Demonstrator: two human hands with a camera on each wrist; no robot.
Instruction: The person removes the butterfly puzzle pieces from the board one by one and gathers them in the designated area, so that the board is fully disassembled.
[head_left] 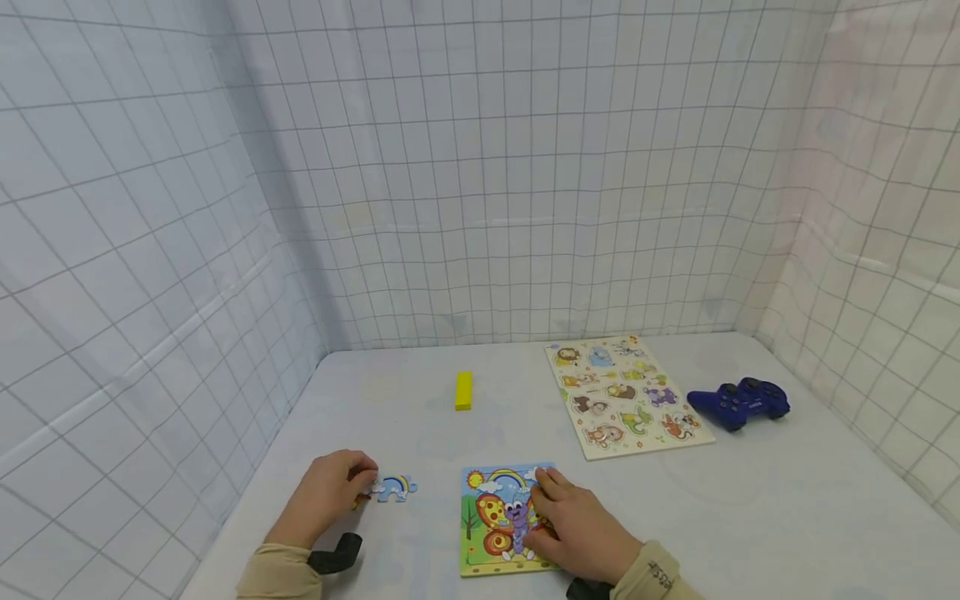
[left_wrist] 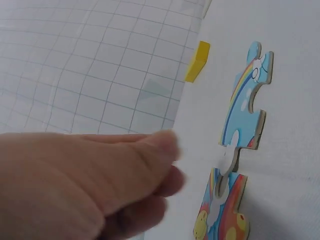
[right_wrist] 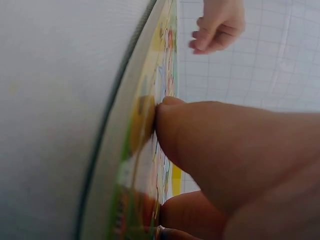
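The left hand (head_left: 322, 493) hangs just beside 2 loose puzzle pieces (left_wrist: 245, 110), fingers loosely curled, nothing visibly grasped. A strip of white table (head_left: 435, 533) gives room between them and the left edge of the butterfly puzzle (head_left: 497, 517), whose right side the right hand (head_left: 581, 529) touches without gripping. A yellow block (head_left: 463, 391) sits beyond its far edge.

The sleeves (head_left: 279, 572) are tan, wrist pieces (head_left: 337, 556) black — dark lettering (head_left: 661, 575) marks the right cuff (head_left: 641, 581).

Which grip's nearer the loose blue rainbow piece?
Left. The left grip is just left of the blue rainbow piece; the right grip rests on the butterfly puzzle, farther off to the piece's right.
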